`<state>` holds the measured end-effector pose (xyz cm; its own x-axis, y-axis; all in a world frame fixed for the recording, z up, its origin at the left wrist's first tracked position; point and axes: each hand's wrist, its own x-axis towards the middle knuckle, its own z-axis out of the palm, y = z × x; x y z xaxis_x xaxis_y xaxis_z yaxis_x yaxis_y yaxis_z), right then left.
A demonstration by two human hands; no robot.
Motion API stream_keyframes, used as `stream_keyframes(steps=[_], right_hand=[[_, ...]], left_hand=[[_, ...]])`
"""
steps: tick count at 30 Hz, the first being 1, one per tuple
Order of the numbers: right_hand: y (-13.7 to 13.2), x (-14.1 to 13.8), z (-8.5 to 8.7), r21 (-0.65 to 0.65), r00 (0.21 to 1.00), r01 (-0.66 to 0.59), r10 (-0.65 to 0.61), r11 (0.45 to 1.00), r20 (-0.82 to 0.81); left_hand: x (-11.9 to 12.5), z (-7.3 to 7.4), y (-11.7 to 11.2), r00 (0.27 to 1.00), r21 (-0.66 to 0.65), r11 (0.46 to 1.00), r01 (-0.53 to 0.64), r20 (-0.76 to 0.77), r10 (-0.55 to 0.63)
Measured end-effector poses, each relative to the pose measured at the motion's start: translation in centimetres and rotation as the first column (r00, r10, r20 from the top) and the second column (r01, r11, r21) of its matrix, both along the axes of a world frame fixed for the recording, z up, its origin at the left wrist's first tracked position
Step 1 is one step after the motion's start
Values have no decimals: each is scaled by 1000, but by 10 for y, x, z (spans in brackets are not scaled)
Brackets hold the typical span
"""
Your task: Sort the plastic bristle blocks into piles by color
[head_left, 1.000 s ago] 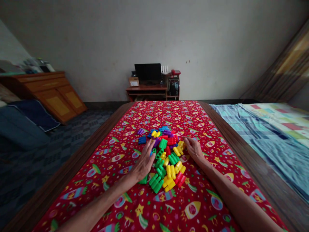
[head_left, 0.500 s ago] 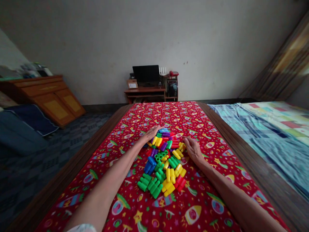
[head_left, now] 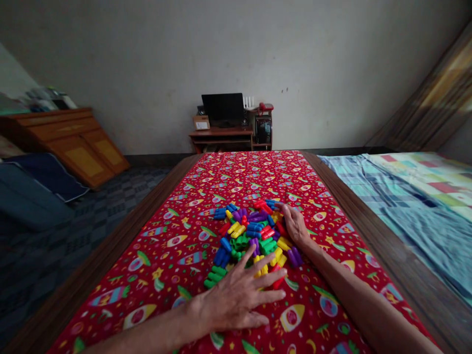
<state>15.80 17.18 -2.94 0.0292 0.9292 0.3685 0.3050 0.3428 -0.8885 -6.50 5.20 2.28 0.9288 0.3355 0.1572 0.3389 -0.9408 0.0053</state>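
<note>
a long table (head_left: 334, 194) runs away from the camera, covered by a red cloth (head_left: 254, 169) printed with rockets and stars; no writing can be read on it. on the cloth's middle lies a heap of plastic blocks (head_left: 250, 233) in green, yellow, blue, purple and red. the left hand (head_left: 236, 297) lies flat, fingers spread, against the heap's near edge, gripping nothing. the right hand (head_left: 295, 223) rests open along the heap's right side, fingers touching the far blocks. the box (head_left: 201, 123) on the far desk (head_left: 223, 135) bears a label too small to read.
</note>
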Motion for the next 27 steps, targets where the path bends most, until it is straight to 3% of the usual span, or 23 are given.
stream_keyframes(steps=[2,5,10,13,17,19,21,25,27], right_hand=[[-2,0,1,35,999,-9,8,999,32],[-4,1,1,102,998,-9,2,995,68],[4,7,-7,129,984,120,-135,984,115],[10,8,-10,32,982,96,-100,995,158],[4,-1,2,-59,962,-132,142,990,232],[-6,-9,13,-64,932,-261,269,963,243],[-18,-18,26,-14,890,-382,372,924,263],[-34,-27,46,18,792,-577,555,816,256],[-30,-21,48,-22,826,-542,537,840,173]], left_hand=[[5,-12,2,1000,57,998,-2,-19,3],[11,-21,32,994,136,985,-107,21,105],[4,-11,89,953,137,949,-285,151,264],[-14,-6,116,842,39,878,-476,310,443],[-41,-18,145,633,-278,733,-621,374,678],[-49,-27,154,577,-429,664,-613,331,746],[-51,-33,156,585,-491,647,-583,299,754],[-40,-28,143,672,-572,702,-424,321,667],[-34,-20,136,688,-574,736,-357,371,623]])
